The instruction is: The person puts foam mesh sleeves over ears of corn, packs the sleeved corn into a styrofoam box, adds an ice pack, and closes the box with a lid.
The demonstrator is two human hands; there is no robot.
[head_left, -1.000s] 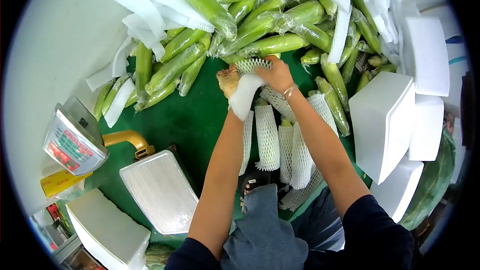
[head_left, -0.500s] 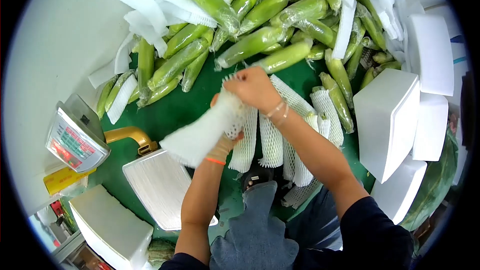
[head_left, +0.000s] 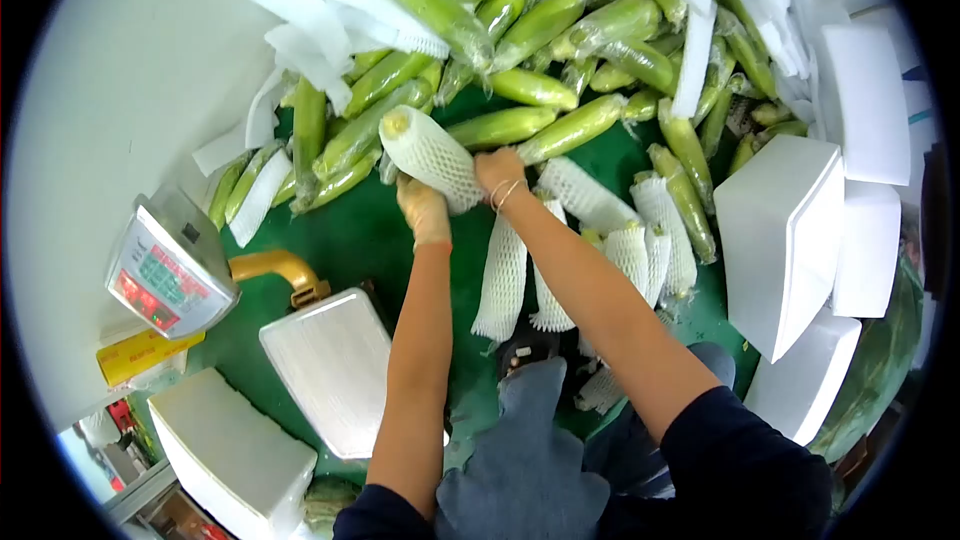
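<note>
Fingers of the right hand (head_left: 502, 173) are clamped on the right end of 1 netted vegetable (head_left: 430, 154); the left hand (head_left: 424, 210) meets its underside, those fingers largely hidden, so I cannot tell their closure. Beyond the fingers lie wrapped vegetables (head_left: 574, 128); nearer, sleeves (head_left: 499, 280); well left, a scale (head_left: 165, 275).

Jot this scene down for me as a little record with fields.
Left hand: gripping a white foam net sleeve around a vegetable
Right hand: at the sleeve's end opposite the vegetable's exposed tip
Far side: plastic-wrapped green vegetables, piled
Left side: digital scale
Right side: white foam blocks
</note>
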